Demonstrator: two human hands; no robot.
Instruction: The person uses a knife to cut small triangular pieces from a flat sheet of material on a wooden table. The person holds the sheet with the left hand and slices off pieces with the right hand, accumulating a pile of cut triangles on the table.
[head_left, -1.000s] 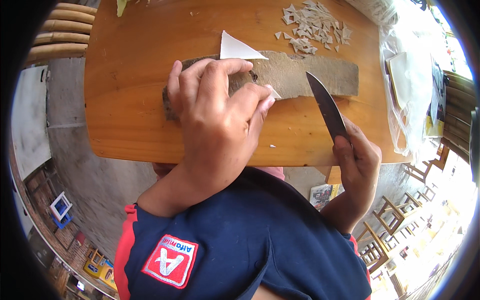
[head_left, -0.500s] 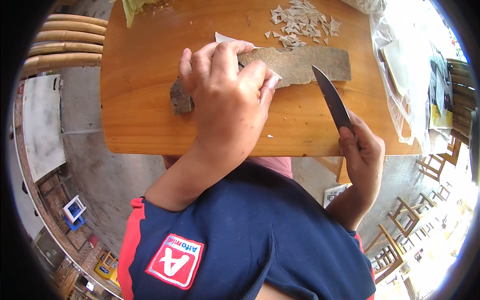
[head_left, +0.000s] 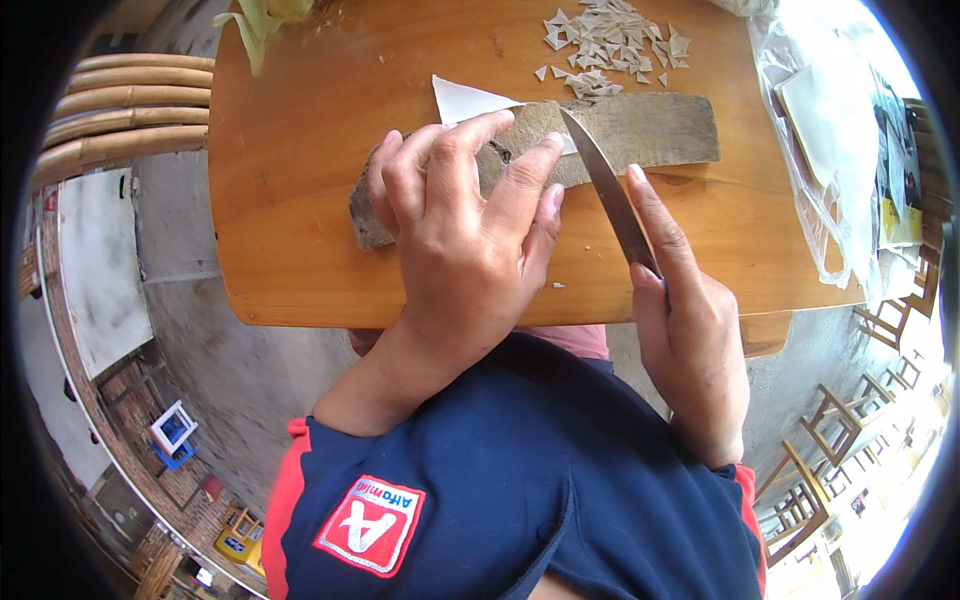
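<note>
My left hand arches over a worn wooden board, its fingers bent and apart. Its index fingertip holds a small thin white piece down on the wood; most of that piece is covered. A larger white triangular piece pokes out past the board's far edge, beyond the middle finger. My right hand is closed around a knife, index finger stretched along the blade. The tip of the dark blade is over the board, just right of the white piece. The knife's handle is hidden in my palm.
Many small white cut pieces lie heaped beyond the board on the wooden table. Clear plastic bags rest along the right edge. Something pale yellow sits at the far left corner. A bamboo-slat seat stands left.
The knife has moved left and its tip is now over the board by the white piece. My left thumb has come away from the index finger, and more of the white triangle shows.
</note>
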